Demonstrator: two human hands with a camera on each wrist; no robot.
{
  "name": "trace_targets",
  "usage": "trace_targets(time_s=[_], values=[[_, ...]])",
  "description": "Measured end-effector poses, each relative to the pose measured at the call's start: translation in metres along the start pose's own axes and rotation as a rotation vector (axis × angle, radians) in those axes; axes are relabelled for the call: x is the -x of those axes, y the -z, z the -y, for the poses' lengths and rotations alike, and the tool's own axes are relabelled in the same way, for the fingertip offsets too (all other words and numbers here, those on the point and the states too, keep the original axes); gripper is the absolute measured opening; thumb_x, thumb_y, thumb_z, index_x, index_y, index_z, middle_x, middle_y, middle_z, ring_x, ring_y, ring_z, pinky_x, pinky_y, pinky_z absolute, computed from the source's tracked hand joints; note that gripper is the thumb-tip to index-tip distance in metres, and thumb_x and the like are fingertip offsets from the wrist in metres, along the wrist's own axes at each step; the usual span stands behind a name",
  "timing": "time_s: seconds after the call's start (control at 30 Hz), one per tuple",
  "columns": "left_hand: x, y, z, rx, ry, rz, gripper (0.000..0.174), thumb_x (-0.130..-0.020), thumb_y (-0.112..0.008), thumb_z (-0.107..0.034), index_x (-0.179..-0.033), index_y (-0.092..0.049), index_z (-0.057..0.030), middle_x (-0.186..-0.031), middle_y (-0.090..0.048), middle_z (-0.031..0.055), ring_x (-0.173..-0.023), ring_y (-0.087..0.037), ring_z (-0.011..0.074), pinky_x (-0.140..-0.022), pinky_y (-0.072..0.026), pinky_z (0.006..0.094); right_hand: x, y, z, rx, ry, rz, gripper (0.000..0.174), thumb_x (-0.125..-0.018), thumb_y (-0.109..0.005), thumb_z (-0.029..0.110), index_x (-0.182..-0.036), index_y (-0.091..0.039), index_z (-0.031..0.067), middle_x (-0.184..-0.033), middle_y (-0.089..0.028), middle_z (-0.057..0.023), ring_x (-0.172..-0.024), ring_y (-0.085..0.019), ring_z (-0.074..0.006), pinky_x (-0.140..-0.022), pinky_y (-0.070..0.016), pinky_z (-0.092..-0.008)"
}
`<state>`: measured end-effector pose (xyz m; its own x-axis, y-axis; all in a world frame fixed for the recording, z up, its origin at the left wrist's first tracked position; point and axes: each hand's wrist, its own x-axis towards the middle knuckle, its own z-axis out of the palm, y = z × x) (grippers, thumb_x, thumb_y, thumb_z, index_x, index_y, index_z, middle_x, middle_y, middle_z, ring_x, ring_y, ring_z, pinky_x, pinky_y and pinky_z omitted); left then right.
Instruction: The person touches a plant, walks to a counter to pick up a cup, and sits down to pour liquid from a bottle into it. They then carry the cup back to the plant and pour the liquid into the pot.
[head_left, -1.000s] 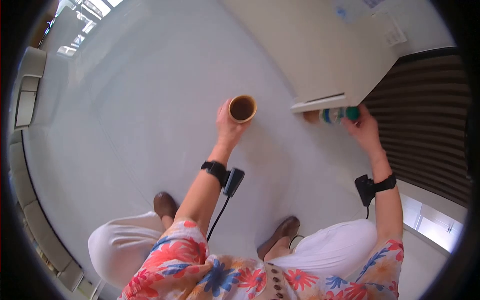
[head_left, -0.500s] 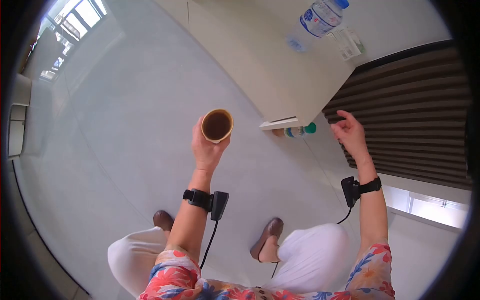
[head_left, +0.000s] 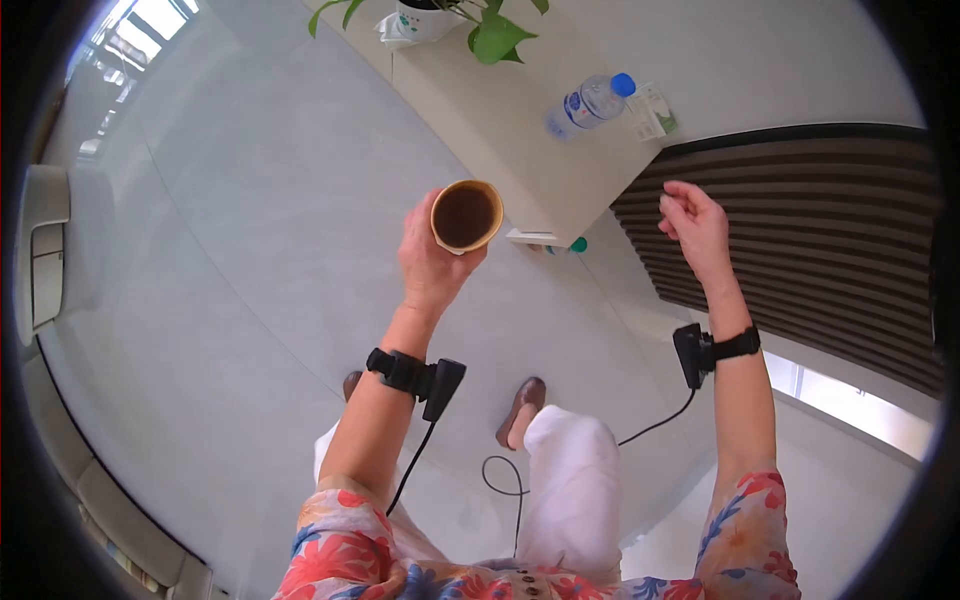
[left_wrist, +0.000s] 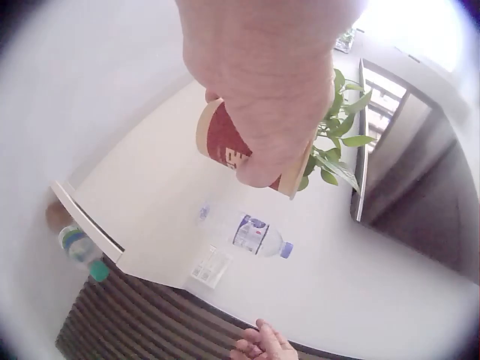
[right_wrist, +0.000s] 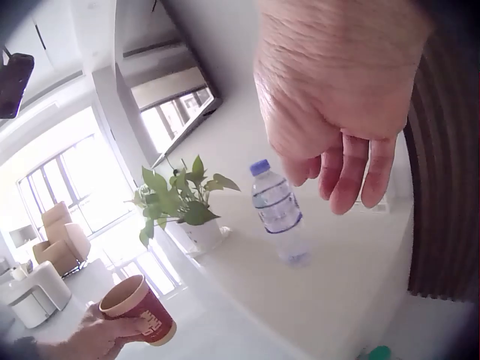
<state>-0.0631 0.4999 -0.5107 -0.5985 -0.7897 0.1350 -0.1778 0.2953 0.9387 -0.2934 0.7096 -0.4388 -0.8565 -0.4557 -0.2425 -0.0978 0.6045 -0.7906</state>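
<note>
My left hand (head_left: 430, 262) grips a red paper cup (right_wrist: 142, 307) round its side. In the head view, dark liquid (head_left: 466, 215) shows inside its pale rim. My right hand (head_left: 698, 228) hangs in the air with loosely curled fingers (right_wrist: 349, 176) and holds nothing. A clear bottle with a blue cap (head_left: 590, 104) stands upright on the pale cabinet top (right_wrist: 300, 300), close to the right hand in the right wrist view. Lower down, at the cabinet's near end, a bottle with a green cap (left_wrist: 81, 249) is partly hidden by the cabinet's edge.
A potted plant (right_wrist: 184, 199) stands farther along the cabinet. A small card (head_left: 655, 112) leans at the wall behind the water bottle. Dark ribbed panelling (head_left: 800, 240) runs along the right. A black cable (head_left: 520, 492) loops near my legs over the grey floor (head_left: 270, 200).
My right hand has let go of the green-capped bottle and risen away from it. The view has shifted, bringing the water bottle and plant into sight. My left hand keeps hold of the cup.
</note>
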Motion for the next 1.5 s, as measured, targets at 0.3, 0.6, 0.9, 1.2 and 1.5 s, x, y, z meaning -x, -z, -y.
trace_targets(time_s=[0.3, 0.6, 0.9, 1.2, 1.5], values=[[-0.004, 0.007, -0.005, -0.131, 0.017, 0.076, 0.052, -0.063, -0.076, -0.015, -0.110, -0.053, -0.0106, -0.102, -0.059, 0.0045, -0.097, -0.055, 0.0264, -0.080, -0.0481, 0.0348, -0.063, -0.054, 0.042, 0.421, 0.240, -0.096, 0.045, -0.076, -0.069, 0.032, -0.111, -0.058, 0.0048, -0.079, -0.066, -0.0106, -0.072, -0.064, -0.0236, -0.067, -0.0501, -0.0335], [-0.023, -0.006, -0.008, -0.097, 0.099, 0.048, 0.054, -0.063, -0.076, -0.016, -0.111, -0.053, -0.0108, -0.101, -0.060, 0.0065, -0.095, -0.057, 0.0266, -0.080, -0.0482, 0.0349, -0.066, -0.080, 0.073, 0.470, 0.371, 0.016, 0.036, -0.076, -0.069, 0.032, -0.102, -0.061, 0.0078, -0.076, -0.064, -0.0104, -0.068, -0.063, -0.0210, -0.064, -0.0496, -0.0316], [-0.053, 0.005, -0.023, -0.089, 0.088, 0.138, 0.057, -0.062, -0.075, -0.018, -0.113, -0.051, -0.0124, -0.102, -0.060, 0.0073, -0.095, -0.057, 0.0290, -0.077, -0.0484, 0.0370, 0.023, -0.027, 0.111, 0.199, 0.219, 0.011, 0.028, -0.076, -0.072, 0.011, -0.100, -0.059, 0.0040, -0.074, -0.059, -0.0019, -0.065, -0.054, -0.0065, -0.059, -0.0466, -0.0212], [-0.053, -0.002, -0.008, -0.180, 0.160, 0.270, 0.062, -0.065, -0.077, -0.019, -0.120, -0.050, -0.0126, -0.105, -0.064, 0.0072, -0.095, -0.061, 0.0286, -0.081, -0.0490, 0.0354, 0.070, -0.024, 0.134, 0.324, 0.194, 0.199, 0.031, -0.070, -0.073, 0.005, -0.098, -0.059, 0.0044, -0.078, -0.059, -0.0039, -0.059, -0.053, -0.0091, -0.054, -0.0453, -0.0214], [-0.008, 0.028, -0.022, -0.212, 0.042, 0.356, 0.080, -0.058, -0.076, -0.013, -0.129, -0.039, -0.0050, -0.126, -0.046, 0.0180, -0.115, -0.046, 0.0368, -0.094, -0.0407, 0.0415, 0.098, -0.035, 0.139, 0.294, 0.346, 0.292, 0.034, -0.068, -0.077, 0.010, -0.094, -0.057, 0.0058, -0.070, -0.059, -0.0058, -0.048, -0.051, -0.0140, -0.046, -0.0430, -0.0246]])
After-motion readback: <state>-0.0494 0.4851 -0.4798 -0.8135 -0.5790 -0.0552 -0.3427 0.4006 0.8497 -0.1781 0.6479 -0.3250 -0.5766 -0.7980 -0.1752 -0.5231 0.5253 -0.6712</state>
